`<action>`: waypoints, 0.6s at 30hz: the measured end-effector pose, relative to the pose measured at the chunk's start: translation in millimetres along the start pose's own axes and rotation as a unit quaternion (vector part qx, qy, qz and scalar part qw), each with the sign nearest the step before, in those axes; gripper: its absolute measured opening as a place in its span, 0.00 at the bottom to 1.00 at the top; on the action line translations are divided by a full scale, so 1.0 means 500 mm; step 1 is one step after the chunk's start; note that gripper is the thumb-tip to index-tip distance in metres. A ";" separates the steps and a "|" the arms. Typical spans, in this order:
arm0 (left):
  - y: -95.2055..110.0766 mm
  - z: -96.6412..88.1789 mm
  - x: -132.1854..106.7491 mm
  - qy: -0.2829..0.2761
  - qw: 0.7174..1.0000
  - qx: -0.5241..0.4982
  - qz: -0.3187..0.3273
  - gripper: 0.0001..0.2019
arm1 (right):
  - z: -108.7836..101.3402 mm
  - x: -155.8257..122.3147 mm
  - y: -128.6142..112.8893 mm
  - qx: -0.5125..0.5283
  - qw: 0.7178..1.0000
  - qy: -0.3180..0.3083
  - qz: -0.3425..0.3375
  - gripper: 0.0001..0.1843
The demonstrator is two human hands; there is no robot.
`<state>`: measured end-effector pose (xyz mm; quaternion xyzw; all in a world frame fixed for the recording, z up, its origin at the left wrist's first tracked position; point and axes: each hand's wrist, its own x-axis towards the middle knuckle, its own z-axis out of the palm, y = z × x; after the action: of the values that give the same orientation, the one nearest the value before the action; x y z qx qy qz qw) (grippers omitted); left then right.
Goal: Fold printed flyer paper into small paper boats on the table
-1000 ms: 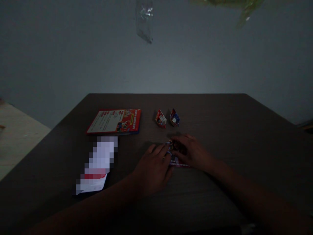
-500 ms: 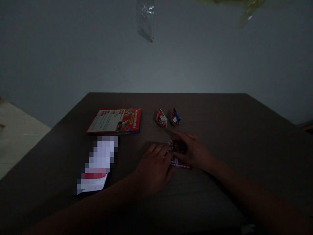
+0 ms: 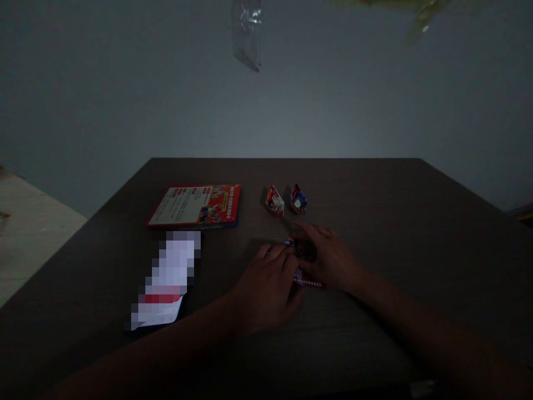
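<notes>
A small printed paper [image 3: 310, 282] with purple and red colours lies on the table under both my hands, mostly covered by them. My left hand [image 3: 268, 286] presses on its left part, the fingers bent and close together. From the right, my right hand [image 3: 333, 255] arches over the paper, its thumb and fingers holding it against the table. Beyond my hands stand two small folded paper pieces: a red and white one [image 3: 275, 201] and a blue and red one [image 3: 298, 200]. The dim light hides the paper's folds.
A red and white printed booklet or stack of sheets [image 3: 183, 205] lies at the back left of the dark table [image 3: 375, 194]. Nearer me is a phone [image 3: 170, 278] with a lit, blurred screen. A clear plastic bag [image 3: 247, 33] hangs on the wall behind.
My left hand has shifted slightly right over the paper, and its fingers have bent more. My right hand has hardly moved. The other things stay where they were.
</notes>
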<state>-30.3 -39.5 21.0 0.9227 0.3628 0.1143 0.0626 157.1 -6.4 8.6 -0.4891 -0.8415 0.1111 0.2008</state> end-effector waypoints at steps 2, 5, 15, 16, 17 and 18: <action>0.003 -0.001 -0.001 -0.003 1.000 0.006 -0.004 0.20 | -0.001 0.001 -0.001 -0.001 1.000 -0.001 0.004 0.38; 0.008 -0.005 -0.006 -0.005 1.000 0.015 -0.006 0.20 | 0.000 0.002 -0.001 -0.002 1.000 0.002 0.003 0.38; 0.010 -0.021 -0.021 -0.025 0.999 0.019 -0.008 0.20 | 0.005 0.002 0.006 -0.008 1.000 0.014 0.006 0.36; 0.010 -0.020 -0.021 -0.026 0.999 0.020 -0.006 0.21 | 0.005 0.002 0.006 -0.009 1.000 0.015 0.005 0.36; 0.009 -0.018 -0.021 -0.026 0.999 0.020 -0.005 0.21 | 0.005 0.003 0.006 -0.010 1.000 0.016 0.004 0.36; 0.009 -0.015 -0.021 -0.026 0.999 0.021 -0.005 0.22 | 0.004 0.003 0.006 -0.009 1.000 0.016 0.002 0.35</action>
<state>-36.6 -49.7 27.5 0.9245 0.3684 0.0824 0.0532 157.9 -3.8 5.9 -0.4941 -0.8384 0.0959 0.2092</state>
